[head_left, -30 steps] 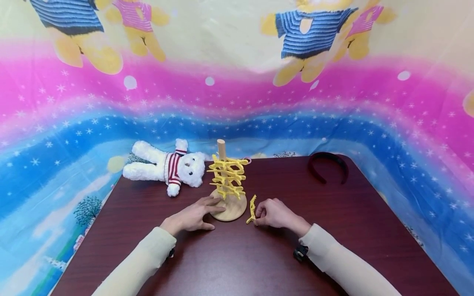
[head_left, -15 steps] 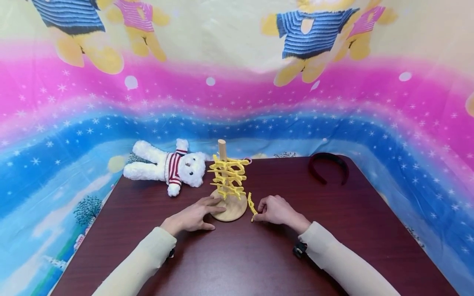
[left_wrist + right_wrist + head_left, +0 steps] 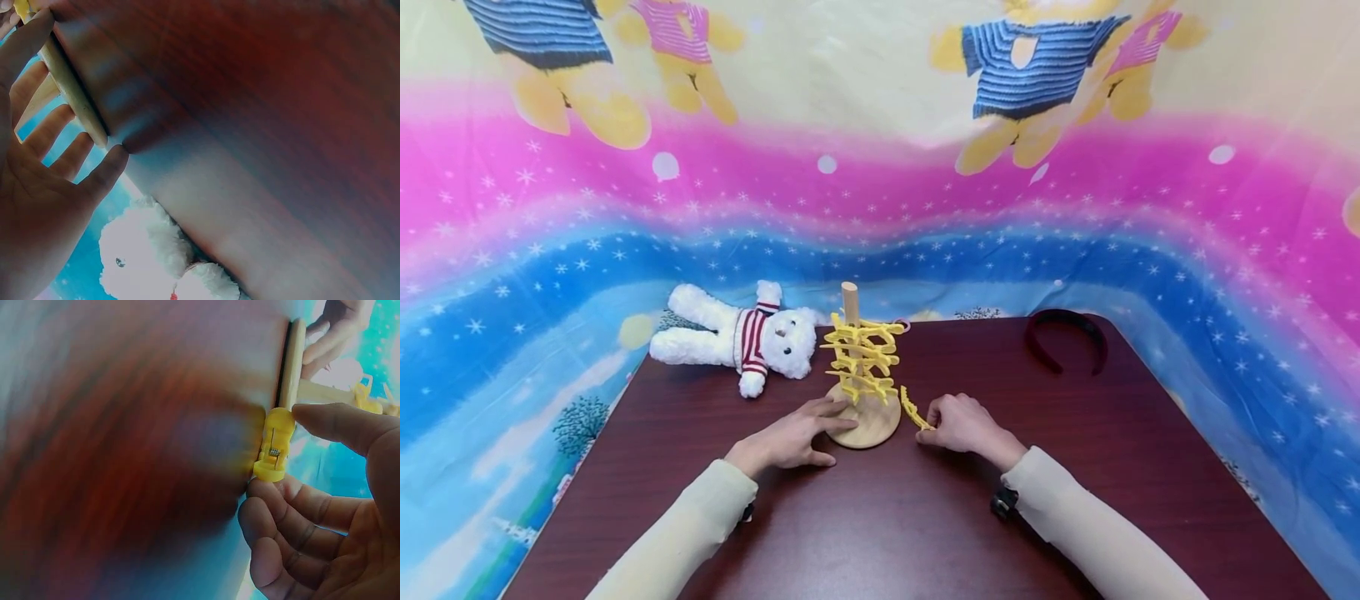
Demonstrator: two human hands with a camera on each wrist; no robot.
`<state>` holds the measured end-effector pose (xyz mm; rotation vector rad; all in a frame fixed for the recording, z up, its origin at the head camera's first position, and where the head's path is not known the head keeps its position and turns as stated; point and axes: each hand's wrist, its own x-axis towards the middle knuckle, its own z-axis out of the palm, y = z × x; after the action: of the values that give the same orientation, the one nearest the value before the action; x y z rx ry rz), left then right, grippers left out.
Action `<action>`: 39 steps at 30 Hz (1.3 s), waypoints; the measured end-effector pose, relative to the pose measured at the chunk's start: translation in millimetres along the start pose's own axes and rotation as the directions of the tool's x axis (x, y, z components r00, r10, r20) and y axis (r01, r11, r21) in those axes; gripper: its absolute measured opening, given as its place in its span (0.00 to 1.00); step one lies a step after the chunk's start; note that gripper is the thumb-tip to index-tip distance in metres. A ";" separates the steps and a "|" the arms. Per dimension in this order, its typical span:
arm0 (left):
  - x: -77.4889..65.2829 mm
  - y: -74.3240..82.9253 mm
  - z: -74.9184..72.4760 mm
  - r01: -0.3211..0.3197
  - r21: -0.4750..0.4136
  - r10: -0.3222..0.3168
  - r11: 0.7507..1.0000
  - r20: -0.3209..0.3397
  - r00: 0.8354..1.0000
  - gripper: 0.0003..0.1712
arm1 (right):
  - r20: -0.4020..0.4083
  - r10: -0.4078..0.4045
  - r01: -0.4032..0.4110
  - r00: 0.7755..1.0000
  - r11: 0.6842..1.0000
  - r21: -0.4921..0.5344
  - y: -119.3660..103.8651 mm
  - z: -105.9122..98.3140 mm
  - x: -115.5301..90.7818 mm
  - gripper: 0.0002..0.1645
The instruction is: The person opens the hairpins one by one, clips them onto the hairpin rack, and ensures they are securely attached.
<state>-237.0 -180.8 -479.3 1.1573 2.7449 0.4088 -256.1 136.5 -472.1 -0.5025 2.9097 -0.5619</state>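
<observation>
A wooden stand with a round base (image 3: pixel 880 421) and an upright post (image 3: pixel 850 298) stands mid-table. Several yellow pieces (image 3: pixel 859 358) stick out around its post. My left hand (image 3: pixel 790 433) rests with extended, spread fingers at the left of the base; the left wrist view shows the fingers (image 3: pixel 53 131) along the base's edge. To the right of the base, my right hand (image 3: pixel 964 429) pinches the near end of a long yellow hair clip (image 3: pixel 913 408). In the right wrist view, thumb and index finger bracket the clip's end (image 3: pixel 274 447), where a small metal spring shows.
A white plush bear (image 3: pixel 752 337) in a red-striped shirt lies at the back left. A dark red headband (image 3: pixel 1066 342) lies at the back right. Behind the post, a small pink ring (image 3: pixel 902 325) partly shows. A printed cloth (image 3: pixel 880 192) hangs behind the table (image 3: pixel 850 533).
The yellow hair clip has turned: its near end moved right and away from me, its far end slightly left. My right hand shifted a little with it. My left hand has stayed put.
</observation>
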 end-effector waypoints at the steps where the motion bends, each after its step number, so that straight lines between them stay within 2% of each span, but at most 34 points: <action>1: -0.1 -0.1 0.1 -0.001 0.002 0.001 1.000 0.000 1.000 0.38 | -0.002 0.009 -0.009 1.000 1.000 -0.007 1.3 -0.5 0.5 0.17; 10: -0.7 -0.2 -0.5 -0.011 0.003 0.011 1.000 -0.004 1.000 0.37 | -0.020 0.041 -0.042 0.999 0.998 -0.042 4.8 -2.0 0.9 0.25; 18: -0.7 0.0 -1.5 -0.012 0.005 0.012 1.000 -0.005 1.000 0.37 | -0.014 0.077 -0.078 0.997 0.996 -0.053 2.0 -3.1 1.5 0.27; 29: -1.0 -3.2 0.2 -0.015 0.004 0.015 1.000 -0.005 1.000 0.38 | -0.039 0.096 -0.098 0.995 0.994 -0.050 8.4 -13.1 3.2 0.20; 39: -1.5 -3.5 0.4 -0.010 -0.005 0.010 1.000 -0.001 1.000 0.37 | -0.122 0.025 -0.026 0.992 1.000 -0.005 19.5 -23.5 3.5 0.14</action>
<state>-238.3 -184.2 -480.7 1.1701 2.7386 0.4166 -269.7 160.3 -458.1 -0.4460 3.0290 -0.6001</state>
